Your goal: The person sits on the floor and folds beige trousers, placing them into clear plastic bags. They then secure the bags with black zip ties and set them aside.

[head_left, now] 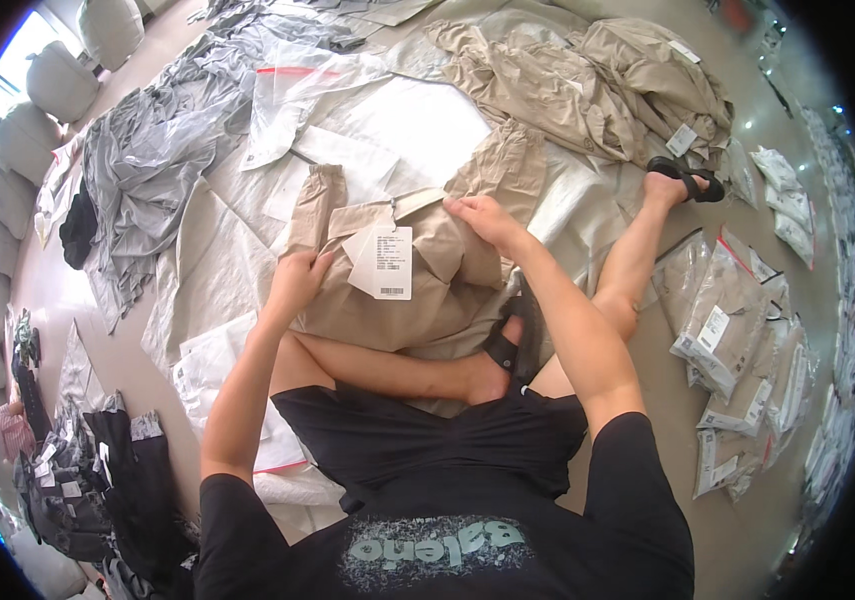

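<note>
A beige jacket (387, 318) lies across the white sheeting in front of me, its collar toward the far side and an elastic-cuffed sleeve folded up on each side. White paper hang tags (393, 262) dangle from the collar on a short cord and rest on the fabric. My left hand (296, 284) is closed on the jacket's left side, below the left sleeve. With thumb and fingers together, my right hand (488, 222) pinches the cloth at the right end of the collar. The jacket's lower part bunches near my crossed leg.
Heaped beige garments (587, 85) lie at the far right, and a grey garment pile (172, 130) at the far left. Bagged garments (732, 345) are stacked at right. Dark clothes (97, 480) sit at lower left. A clear plastic bag (297, 95) lies beyond the jacket. Stuffed sacks (22, 140) line the left.
</note>
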Action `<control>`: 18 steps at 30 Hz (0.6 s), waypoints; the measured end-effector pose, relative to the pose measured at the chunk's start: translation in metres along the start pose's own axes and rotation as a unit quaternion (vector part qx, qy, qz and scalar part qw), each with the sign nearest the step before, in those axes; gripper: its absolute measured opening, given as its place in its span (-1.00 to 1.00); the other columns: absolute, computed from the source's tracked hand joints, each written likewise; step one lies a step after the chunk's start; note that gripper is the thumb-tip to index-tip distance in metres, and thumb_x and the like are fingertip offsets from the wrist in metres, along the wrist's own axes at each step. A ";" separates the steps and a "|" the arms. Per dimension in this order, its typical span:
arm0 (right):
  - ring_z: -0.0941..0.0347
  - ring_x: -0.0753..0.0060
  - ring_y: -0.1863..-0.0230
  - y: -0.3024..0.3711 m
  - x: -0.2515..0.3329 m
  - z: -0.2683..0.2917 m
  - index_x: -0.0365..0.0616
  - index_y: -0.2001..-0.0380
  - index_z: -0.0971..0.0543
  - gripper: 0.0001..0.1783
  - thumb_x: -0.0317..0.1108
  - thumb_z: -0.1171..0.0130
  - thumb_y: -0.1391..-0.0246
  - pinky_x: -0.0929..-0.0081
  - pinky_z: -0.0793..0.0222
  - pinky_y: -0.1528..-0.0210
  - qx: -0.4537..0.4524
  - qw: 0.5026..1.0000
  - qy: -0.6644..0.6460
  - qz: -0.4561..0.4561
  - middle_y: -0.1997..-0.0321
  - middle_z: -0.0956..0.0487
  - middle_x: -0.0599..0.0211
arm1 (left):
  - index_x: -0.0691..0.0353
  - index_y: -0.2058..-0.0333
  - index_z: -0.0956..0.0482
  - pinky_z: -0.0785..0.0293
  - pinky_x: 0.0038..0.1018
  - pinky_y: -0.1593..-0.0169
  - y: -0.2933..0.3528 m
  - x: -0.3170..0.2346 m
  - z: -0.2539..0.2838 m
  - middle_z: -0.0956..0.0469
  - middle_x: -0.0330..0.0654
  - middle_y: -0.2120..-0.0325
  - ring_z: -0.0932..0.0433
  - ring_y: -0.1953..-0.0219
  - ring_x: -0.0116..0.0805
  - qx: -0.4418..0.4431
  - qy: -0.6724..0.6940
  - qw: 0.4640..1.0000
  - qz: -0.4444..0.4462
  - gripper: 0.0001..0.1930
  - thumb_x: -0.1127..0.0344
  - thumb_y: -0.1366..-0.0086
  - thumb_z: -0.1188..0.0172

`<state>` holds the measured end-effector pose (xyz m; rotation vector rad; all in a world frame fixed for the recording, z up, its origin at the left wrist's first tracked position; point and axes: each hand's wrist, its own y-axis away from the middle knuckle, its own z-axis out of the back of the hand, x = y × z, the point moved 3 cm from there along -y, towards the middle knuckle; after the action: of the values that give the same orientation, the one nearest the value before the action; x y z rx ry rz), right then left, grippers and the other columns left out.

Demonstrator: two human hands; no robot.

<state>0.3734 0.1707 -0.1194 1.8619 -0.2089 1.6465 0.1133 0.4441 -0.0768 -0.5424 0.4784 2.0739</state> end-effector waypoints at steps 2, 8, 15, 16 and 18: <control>-0.44 0.71 0.36 0.015 0.004 0.006 -0.11 0.25 -0.76 -0.60 0.03 -0.32 -0.38 0.56 -0.37 0.28 0.013 0.980 0.197 0.038 0.37 -0.65 0.60 | 0.36 0.35 -0.69 -0.50 -0.04 0.21 0.016 0.008 -0.002 -0.61 0.19 0.52 -0.64 0.37 0.22 -0.062 -0.005 0.998 -0.029 -0.52 -0.02 -0.52 -0.20; -0.42 0.69 0.39 0.059 0.049 0.036 -0.22 0.03 -0.75 -0.67 -0.17 -0.37 -0.35 0.54 -0.38 0.31 -0.163 0.930 0.226 0.241 0.37 -0.72 0.46 | 0.37 0.29 -0.62 -0.40 -0.14 0.33 0.005 -0.032 0.077 -0.47 0.22 0.52 -0.41 0.52 0.08 -0.200 0.059 0.971 -0.118 -0.62 0.14 -0.60 -0.13; -0.45 0.73 0.23 0.132 0.261 0.059 -0.24 0.17 -0.75 -0.54 0.03 -0.36 -0.37 0.57 -0.40 0.15 -0.064 0.907 0.260 0.325 0.31 -0.63 0.57 | 0.32 0.42 -0.53 -0.48 -0.11 0.28 0.007 -0.136 0.244 -0.55 0.13 0.48 -0.57 0.39 0.08 -0.372 -0.082 0.865 -0.326 -0.66 0.24 -0.56 -0.14; -0.50 0.71 0.20 0.101 0.276 0.069 -0.22 0.21 -0.77 -0.49 0.10 -0.36 -0.36 0.55 -0.46 0.11 -0.069 0.889 0.386 0.234 0.28 -0.68 0.53 | 0.32 0.43 -0.52 -0.49 -0.07 0.24 -0.029 -0.133 0.242 -0.57 0.18 0.43 -0.58 0.32 0.20 -0.299 -0.126 0.901 -0.287 -0.61 0.15 -0.56 -0.16; -0.57 0.69 0.23 0.061 0.298 0.090 -0.19 0.22 -0.78 -0.48 0.14 -0.34 -0.37 0.53 -0.54 0.10 -0.068 0.959 0.218 0.166 0.25 -0.74 0.47 | 0.33 0.44 -0.49 -0.46 0.01 0.20 -0.071 -0.147 0.262 -0.58 0.22 0.42 -0.53 0.30 0.36 -0.259 -0.147 0.917 -0.267 -0.52 0.03 -0.57 -0.17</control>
<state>0.4779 0.1583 0.1803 1.3713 -0.4504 2.1648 0.1948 0.5182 0.2119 -0.5708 -0.3823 1.6874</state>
